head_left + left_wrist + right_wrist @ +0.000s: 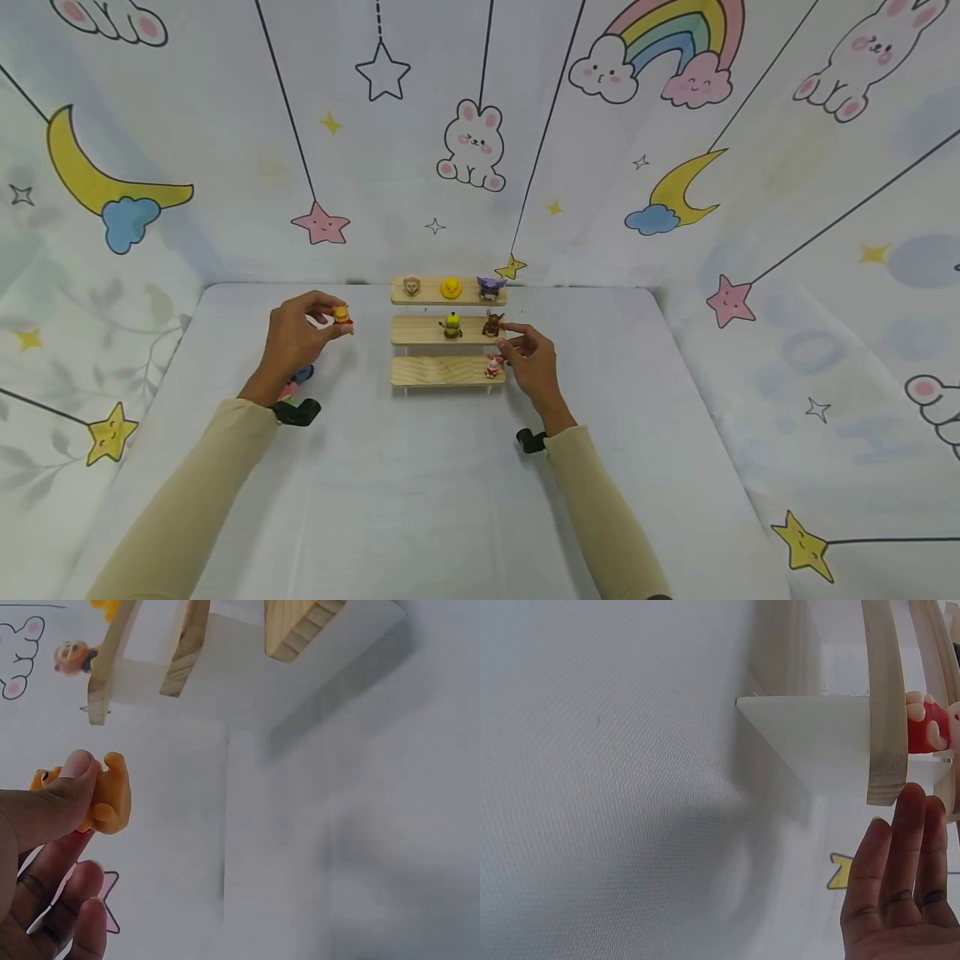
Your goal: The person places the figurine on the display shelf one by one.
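Note:
Between thumb and fingertips, my left hand (294,337) pinches a small yellow bear figurine (112,796), held up left of a three-step wooden display shelf (442,372). My right hand (536,367) is at the shelf's right end, its fingers fairly straight in the right wrist view. Those fingertips are close to the board edge, near a brown figurine (492,324) on the middle step. Just below, a pink figurine in red (492,367) stands at the right of the bottom step. A yellow-green figurine (452,325) is mid-way along the middle step.
On the top step stand a tan figurine (412,286), a yellow duck-like one (451,288) and a purple one (491,287). Blue and pink figurines (302,374) lie on the white table (420,500), partly hidden by my left wrist. Patterned cloth (420,167) rises behind.

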A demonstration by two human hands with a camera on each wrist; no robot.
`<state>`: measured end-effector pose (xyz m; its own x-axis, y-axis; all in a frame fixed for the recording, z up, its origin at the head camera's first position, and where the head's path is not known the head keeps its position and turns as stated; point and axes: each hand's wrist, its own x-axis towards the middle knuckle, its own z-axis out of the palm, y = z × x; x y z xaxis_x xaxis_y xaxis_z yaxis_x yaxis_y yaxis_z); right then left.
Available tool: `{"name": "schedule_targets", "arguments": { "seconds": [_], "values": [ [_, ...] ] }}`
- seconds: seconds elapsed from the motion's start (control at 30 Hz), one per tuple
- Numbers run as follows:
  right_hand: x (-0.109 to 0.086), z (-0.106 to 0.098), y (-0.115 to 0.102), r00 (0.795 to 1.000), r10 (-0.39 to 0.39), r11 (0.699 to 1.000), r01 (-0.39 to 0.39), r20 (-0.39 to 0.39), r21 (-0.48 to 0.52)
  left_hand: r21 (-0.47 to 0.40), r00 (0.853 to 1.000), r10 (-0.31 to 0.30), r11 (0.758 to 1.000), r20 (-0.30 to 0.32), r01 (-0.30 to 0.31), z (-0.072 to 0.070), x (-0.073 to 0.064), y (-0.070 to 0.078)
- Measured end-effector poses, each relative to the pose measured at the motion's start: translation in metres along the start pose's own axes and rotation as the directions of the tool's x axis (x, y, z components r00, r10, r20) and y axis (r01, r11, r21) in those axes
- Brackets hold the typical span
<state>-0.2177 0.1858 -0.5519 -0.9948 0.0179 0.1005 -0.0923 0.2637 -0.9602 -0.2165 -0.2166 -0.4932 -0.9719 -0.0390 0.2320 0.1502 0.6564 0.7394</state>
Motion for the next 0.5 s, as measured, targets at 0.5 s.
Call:
{"name": "schedule_targets", "arguments": {
  "seconds": [0.5],
  "values": [
    [0.000,0.001,-0.001,1.000,0.004,1.000,-0.004,0.004,-0.006,-0.054,0.997,0.054,0.997,0.051,-0.051,0.025,0.002,0.034]
  ]
}}
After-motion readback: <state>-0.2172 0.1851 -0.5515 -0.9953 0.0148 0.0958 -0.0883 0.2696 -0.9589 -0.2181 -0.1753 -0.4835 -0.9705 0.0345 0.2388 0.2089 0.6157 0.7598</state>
